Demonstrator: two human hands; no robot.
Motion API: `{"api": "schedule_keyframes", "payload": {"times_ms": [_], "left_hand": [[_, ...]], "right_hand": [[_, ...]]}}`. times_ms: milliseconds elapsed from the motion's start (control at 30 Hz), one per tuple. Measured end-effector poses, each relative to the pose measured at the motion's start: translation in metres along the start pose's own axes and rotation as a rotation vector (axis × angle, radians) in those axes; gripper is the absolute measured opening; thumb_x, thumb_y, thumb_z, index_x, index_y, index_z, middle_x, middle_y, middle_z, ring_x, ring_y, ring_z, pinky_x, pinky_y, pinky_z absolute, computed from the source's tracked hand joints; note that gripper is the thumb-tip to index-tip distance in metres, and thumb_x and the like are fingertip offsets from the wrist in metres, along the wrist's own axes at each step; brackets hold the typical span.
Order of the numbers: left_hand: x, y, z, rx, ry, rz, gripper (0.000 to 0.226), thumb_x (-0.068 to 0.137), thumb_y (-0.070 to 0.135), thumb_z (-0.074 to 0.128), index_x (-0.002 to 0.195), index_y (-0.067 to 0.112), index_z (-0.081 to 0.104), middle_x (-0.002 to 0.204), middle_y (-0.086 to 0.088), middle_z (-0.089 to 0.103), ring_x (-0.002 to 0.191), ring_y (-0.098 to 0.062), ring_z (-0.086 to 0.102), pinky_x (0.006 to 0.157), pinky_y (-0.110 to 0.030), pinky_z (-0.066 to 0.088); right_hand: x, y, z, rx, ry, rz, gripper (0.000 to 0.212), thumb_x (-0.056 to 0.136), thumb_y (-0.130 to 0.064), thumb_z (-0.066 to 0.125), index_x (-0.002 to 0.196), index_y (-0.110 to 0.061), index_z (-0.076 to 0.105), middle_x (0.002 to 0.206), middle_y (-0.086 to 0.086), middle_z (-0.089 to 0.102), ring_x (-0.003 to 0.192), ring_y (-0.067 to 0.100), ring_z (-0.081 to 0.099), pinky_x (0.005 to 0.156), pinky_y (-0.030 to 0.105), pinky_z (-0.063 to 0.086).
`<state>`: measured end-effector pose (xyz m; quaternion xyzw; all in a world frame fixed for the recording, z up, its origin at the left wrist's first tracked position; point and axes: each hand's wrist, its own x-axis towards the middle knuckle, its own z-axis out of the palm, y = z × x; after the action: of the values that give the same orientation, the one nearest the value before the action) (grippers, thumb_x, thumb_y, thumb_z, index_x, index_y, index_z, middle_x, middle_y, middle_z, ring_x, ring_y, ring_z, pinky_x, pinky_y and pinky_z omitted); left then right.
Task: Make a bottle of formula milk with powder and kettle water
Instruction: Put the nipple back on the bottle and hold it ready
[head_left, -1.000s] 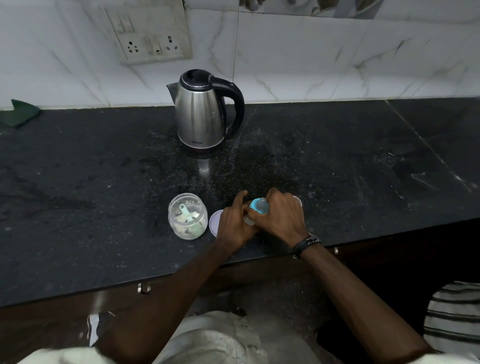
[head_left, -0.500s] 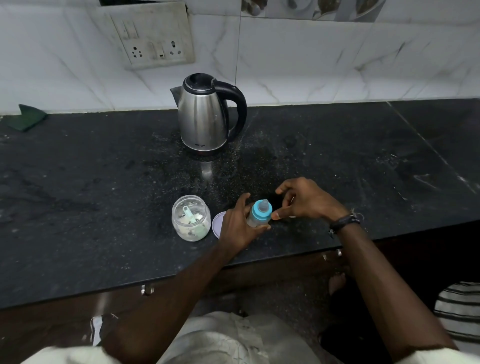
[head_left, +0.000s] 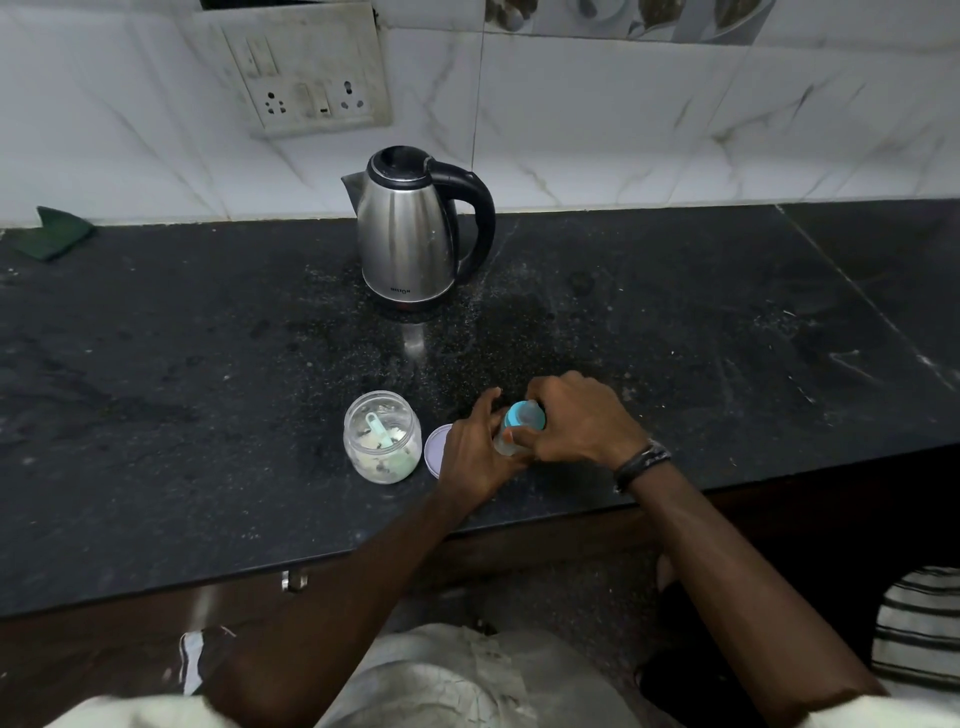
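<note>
Head view: both your forearms reach in from below and meet over the near edge of the desk (head_left: 156, 395). Your left hand (head_left: 470, 457) curls round the clear body of the bottle (head_left: 506, 444), thumb up along its far side. Your right hand (head_left: 579, 418) arches over from the right, fingers bent round the bottle's blue cap (head_left: 522, 415), wrist cocked, a dark wristband (head_left: 641, 464) just behind it. The bottle stands between the two hands, mostly hidden by them; whether it touches the desk, cannot tell.

Count: one bottle, one kettle, one jar, one loose lid, one scoop.

Just left of your left hand lies the round pale lid (head_left: 436, 449), flat on the desk, its right edge hidden under your fingers. Further left, beside the lid, stands the open jar (head_left: 382, 439) with pale powder low inside and a light blue scoop (head_left: 378, 427) propped in it. Well beyond both hands stands the steel kettle (head_left: 410, 234), black handle to the right, spout left. Above it on the tiled wall, a socket plate (head_left: 306, 73). Far left against the wall, a green cloth (head_left: 52, 234).
</note>
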<state>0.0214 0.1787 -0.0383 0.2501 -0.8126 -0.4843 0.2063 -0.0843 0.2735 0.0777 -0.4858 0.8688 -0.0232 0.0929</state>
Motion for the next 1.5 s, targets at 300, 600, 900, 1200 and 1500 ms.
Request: {"api": "schedule_keyframes", "payload": {"times_ms": [300, 600, 900, 1200, 1500], "left_hand": [[0.003, -0.006, 0.002, 0.023, -0.001, 0.036, 0.098, 0.062, 0.018, 0.093, 0.143, -0.001, 0.043, 0.107, -0.007, 0.076, 0.099, -0.011, 0.064, 0.077, 0.002, 0.035], [0.006, -0.008, 0.002, -0.014, -0.043, 0.024, 0.104, 0.058, 0.052, 0.082, 0.143, 0.004, 0.044, 0.103, -0.001, 0.077, 0.095, -0.011, 0.071, 0.079, 0.002, 0.038], [0.007, -0.007, 0.0, -0.017, -0.016, 0.069, 0.093, 0.062, 0.047, 0.083, 0.139, 0.007, 0.049, 0.105, -0.004, 0.076, 0.094, -0.014, 0.071, 0.078, 0.0, 0.039], [0.008, -0.008, -0.001, -0.074, -0.027, 0.066, 0.079, 0.06, 0.045, 0.08, 0.131, 0.023, 0.053, 0.097, 0.004, 0.076, 0.087, -0.006, 0.072, 0.075, -0.034, 0.058], [0.009, -0.009, -0.001, -0.06, -0.039, 0.049, 0.079, 0.059, 0.049, 0.079, 0.128, 0.019, 0.057, 0.098, 0.003, 0.076, 0.088, -0.007, 0.072, 0.078, -0.033, 0.058]], "right_hand": [[0.005, -0.015, -0.002, -0.08, 0.043, -0.013, 0.045, 0.085, -0.056, 0.061, 0.089, -0.012, 0.055, 0.097, 0.011, 0.062, 0.076, 0.024, 0.051, 0.066, 0.033, 0.035], [0.009, -0.013, -0.006, -0.102, -0.001, -0.165, 0.04, 0.089, -0.048, 0.06, 0.097, -0.009, 0.057, 0.097, 0.011, 0.064, 0.08, 0.025, 0.056, 0.066, 0.031, 0.035], [0.005, -0.017, -0.012, -0.173, 0.001, -0.274, 0.039, 0.094, -0.044, 0.052, 0.113, -0.01, 0.053, 0.102, 0.01, 0.064, 0.087, 0.027, 0.06, 0.067, 0.03, 0.032], [0.004, -0.02, -0.011, -0.23, -0.006, -0.304, 0.041, 0.095, -0.037, 0.049, 0.126, -0.011, 0.052, 0.099, 0.01, 0.066, 0.078, 0.027, 0.06, 0.062, 0.032, 0.033], [0.004, -0.021, -0.016, -0.187, -0.023, -0.284, 0.039, 0.091, -0.037, 0.056, 0.12, -0.012, 0.054, 0.104, 0.009, 0.064, 0.088, 0.027, 0.061, 0.068, 0.031, 0.038]]}}
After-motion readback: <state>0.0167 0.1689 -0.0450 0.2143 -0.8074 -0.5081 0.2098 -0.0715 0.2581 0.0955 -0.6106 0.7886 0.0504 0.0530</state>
